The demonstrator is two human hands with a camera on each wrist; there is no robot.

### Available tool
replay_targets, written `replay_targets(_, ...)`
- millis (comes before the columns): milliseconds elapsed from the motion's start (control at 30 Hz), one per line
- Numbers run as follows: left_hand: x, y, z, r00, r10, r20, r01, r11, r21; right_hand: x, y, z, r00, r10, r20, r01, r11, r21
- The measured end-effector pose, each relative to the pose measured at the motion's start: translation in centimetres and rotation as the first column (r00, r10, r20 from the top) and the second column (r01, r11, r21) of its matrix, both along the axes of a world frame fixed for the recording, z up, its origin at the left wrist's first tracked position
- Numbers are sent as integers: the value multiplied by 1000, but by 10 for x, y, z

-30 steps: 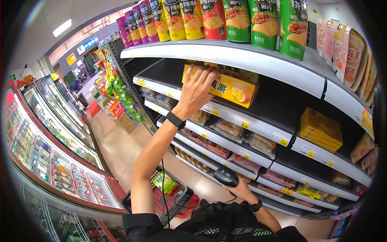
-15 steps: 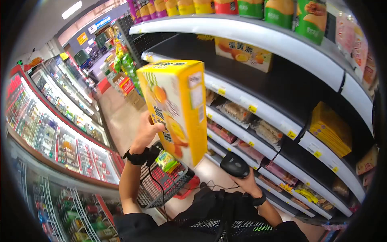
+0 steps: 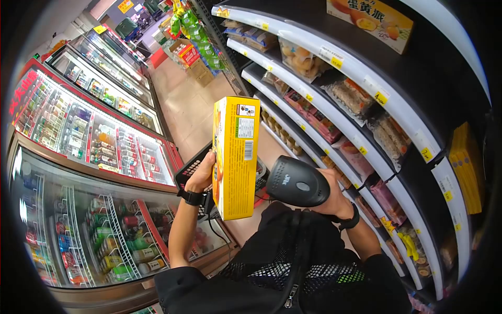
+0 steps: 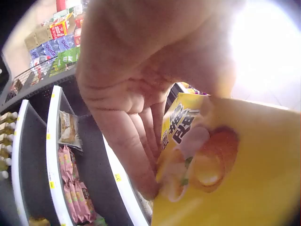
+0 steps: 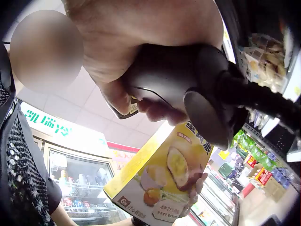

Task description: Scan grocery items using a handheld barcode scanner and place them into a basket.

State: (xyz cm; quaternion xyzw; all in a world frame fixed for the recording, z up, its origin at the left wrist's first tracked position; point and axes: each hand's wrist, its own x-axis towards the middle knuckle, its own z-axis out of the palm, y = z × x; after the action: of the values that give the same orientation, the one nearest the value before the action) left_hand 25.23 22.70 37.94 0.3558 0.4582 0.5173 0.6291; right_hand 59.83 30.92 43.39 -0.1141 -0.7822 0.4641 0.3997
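Observation:
My left hand [image 3: 203,174] grips a yellow carton of egg-yolk pies [image 3: 234,183], held upright in front of my body. The carton's narrow side, with a printed barcode [image 3: 248,150], faces up toward the head camera. In the left wrist view, the fingers lie along one face of the carton [image 4: 254,160]. My right hand [image 3: 337,196] holds a black barcode scanner [image 3: 298,183] just right of the carton, its rounded head pointing left. From the right wrist view, fingers wrap the scanner's handle [image 5: 164,75], and the carton's picture face [image 5: 160,174] shows beyond it.
Another pie carton [image 3: 371,21] stands on the upper shelf at right. Packaged cakes [image 3: 350,97] line the lower shelves. Glass-door drink coolers [image 3: 99,131] run along the left. A shopping basket [image 3: 191,170] is partly hidden behind the carton; cardboard boxes [image 3: 196,68] stand farther down the aisle.
The left hand took the carton off the shelf, brought it down in front of the body and turned its barcode side up. The right hand raised the scanner toward it. The head view tilted down.

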Motion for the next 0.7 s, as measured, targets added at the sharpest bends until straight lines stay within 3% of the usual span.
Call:
replay_targets(133,-7,-12,-8,999,49,-6,-50,999,-20,-23,-3,-9,1000,9,21,-10,1000,23)
replay_targets(200,-17,-13,-10,999,-29,22,30,998,-49,-31,-3,-13,998,30,51,-30,1000,-5)
replay_targets(300,-24,-17,-11,1000,-11,29,12,999,-47,-44,-7,-17,995,37,93,-33,998,-50)
replay_targets(333,-38,-19,-16,994,-61,-94,56,997,-58,-48,-7,-17,996,12,83,-7,998,-59)
replay_targets(433,-67,-26,-26,980,-35,-197,9,992,-129,-60,-9,-23,998,-30,53,39,985,-170)
replay_targets(500,-93,-33,-35,987,-24,-159,-7,981,-193,-67,-11,-36,997,-70,37,76,968,-240)
replay_targets(567,-119,-39,-40,985,67,-158,-125,910,-396,-75,-14,-41,994,-94,57,106,950,-294)
replay_targets(600,-130,-40,-44,981,54,-184,-123,914,-387,-79,-15,-43,991,-108,79,129,932,-338)
replay_targets(700,-171,-49,-80,888,-11,-459,-252,823,-508,-96,-20,-54,988,-137,72,154,907,-391)
